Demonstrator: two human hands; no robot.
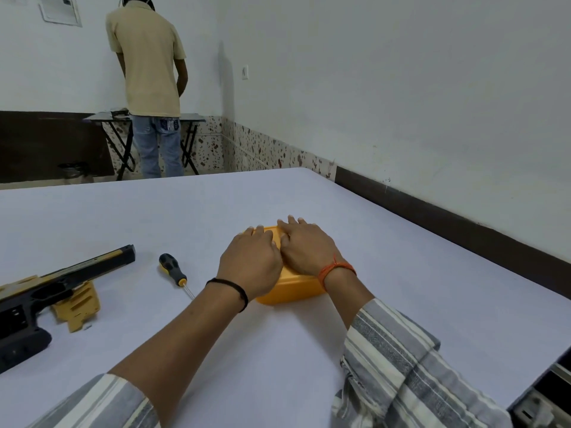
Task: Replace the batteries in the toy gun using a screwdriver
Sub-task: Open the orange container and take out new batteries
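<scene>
Orange box [290,290] on table [401,273]: left hand [250,261] and right hand [306,245] pressed flat-fingered on its lid. Screwdriver [173,270] and toy gun [46,291] lay to the left, untouched.

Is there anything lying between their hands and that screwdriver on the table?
Nothing visible. Both the left hand and the right hand rest on the orange box. The screwdriver lies just left of it on bare table, with the toy gun farther left, beyond it.
</scene>
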